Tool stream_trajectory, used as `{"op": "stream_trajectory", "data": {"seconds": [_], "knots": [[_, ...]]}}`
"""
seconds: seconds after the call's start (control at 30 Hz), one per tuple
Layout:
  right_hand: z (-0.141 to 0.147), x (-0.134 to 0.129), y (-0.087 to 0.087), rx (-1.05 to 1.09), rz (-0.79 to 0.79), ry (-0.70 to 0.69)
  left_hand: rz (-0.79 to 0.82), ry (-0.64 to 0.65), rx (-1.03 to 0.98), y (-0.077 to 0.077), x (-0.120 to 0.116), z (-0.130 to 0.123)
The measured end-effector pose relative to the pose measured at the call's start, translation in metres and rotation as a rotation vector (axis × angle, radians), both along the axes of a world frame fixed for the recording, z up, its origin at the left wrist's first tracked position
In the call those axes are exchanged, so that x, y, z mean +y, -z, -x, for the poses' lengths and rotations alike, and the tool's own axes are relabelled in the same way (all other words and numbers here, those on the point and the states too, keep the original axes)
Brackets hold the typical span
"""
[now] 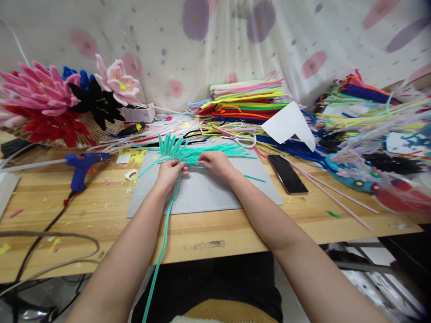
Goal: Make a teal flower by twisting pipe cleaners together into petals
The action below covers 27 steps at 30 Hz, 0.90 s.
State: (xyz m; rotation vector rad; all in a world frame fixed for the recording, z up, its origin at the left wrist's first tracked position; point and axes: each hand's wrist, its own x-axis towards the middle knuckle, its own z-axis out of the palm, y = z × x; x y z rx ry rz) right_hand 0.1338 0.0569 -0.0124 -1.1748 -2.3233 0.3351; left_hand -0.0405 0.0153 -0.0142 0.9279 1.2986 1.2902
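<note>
A bundle of teal pipe cleaners lies across the grey cutting mat, its left end bent into upright loops. My left hand is closed around the looped end. From that hand one long teal strand trails down past the table's front edge. My right hand has its fingers curled against the straight part of the bundle, just right of the loops. What its fingertips pinch is partly hidden. A separate teal piece lies on the mat's right side.
At left are a blue glue gun with its cord and several fuzzy flowers. Scissors lie behind the mat. A phone rests at right. Stacked coloured pipe cleaners and white paper stand at the back.
</note>
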Motion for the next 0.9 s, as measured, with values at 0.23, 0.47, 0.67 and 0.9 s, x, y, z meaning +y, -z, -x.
{"op": "stream_trajectory", "data": {"seconds": [0.23,0.47,0.67,0.9], "knots": [[0.001,0.008,0.008,-0.060,-0.049,-0.010,0.052,-0.044,-0.090,-0.003,0.006,-0.003],[0.002,0.005,0.007,-0.153,-0.075,0.021,0.022,-0.044,-0.071,-0.002,0.009,-0.003],[0.002,0.003,0.004,-0.218,-0.123,-0.059,0.056,-0.054,-0.091,-0.006,0.008,-0.002],[0.003,0.002,0.005,-0.214,-0.149,-0.048,0.094,-0.035,-0.115,-0.012,0.007,0.001]]}}
